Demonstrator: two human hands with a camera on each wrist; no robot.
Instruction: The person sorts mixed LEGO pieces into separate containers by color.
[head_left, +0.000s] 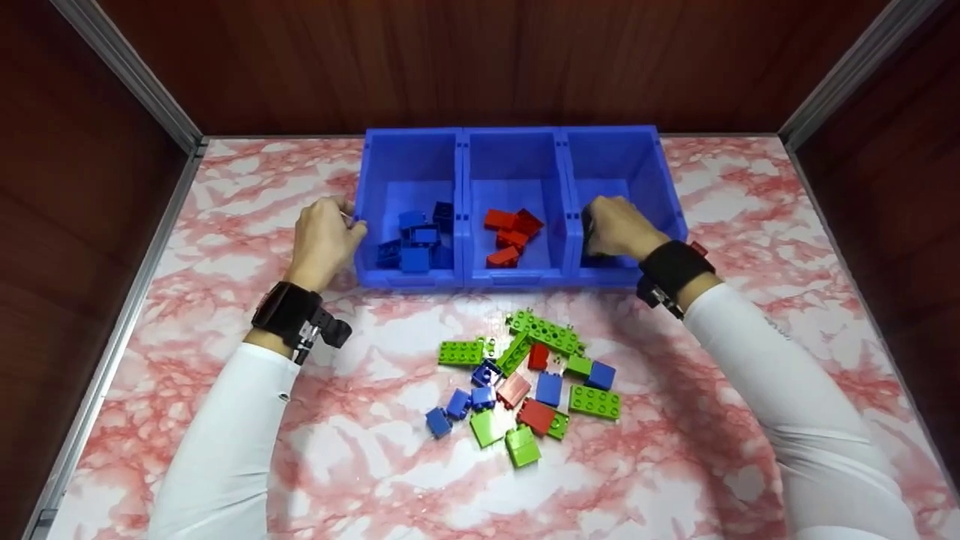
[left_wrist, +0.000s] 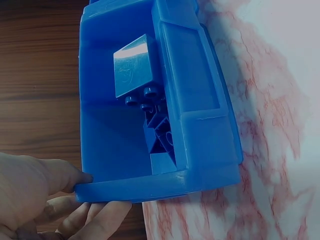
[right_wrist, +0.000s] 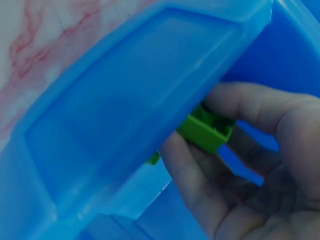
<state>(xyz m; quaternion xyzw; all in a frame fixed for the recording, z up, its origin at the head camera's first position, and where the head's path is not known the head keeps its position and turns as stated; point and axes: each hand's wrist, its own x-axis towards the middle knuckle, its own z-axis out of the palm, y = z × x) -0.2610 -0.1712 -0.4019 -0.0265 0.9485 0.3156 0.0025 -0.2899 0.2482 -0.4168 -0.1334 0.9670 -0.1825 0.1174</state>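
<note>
My left hand (head_left: pixel 322 236) grips the outer side wall of the left blue bin (left_wrist: pixel 135 185), thumb at the rim and fingers outside it. Several blue bricks (head_left: pixel 415 259) lie inside that bin. Reaching down into the right blue bin (head_left: pixel 667 180), my right hand (head_left: pixel 616 229) holds a green brick (right_wrist: pixel 205 131) between thumb and fingers, close behind the front wall. Part of a second green piece (right_wrist: pixel 154 158) shows past the fingertips. Red bricks (head_left: pixel 512 238) lie in the middle blue bin (head_left: pixel 514 279).
In front of the bins, a loose pile of green bricks (head_left: pixel 595 402), blue bricks (head_left: pixel 549 388) and red bricks (head_left: pixel 536 415) covers the middle of the marbled table (head_left: pixel 360 465). Brown wooden panels (head_left: pixel 495 60) stand behind and at both sides.
</note>
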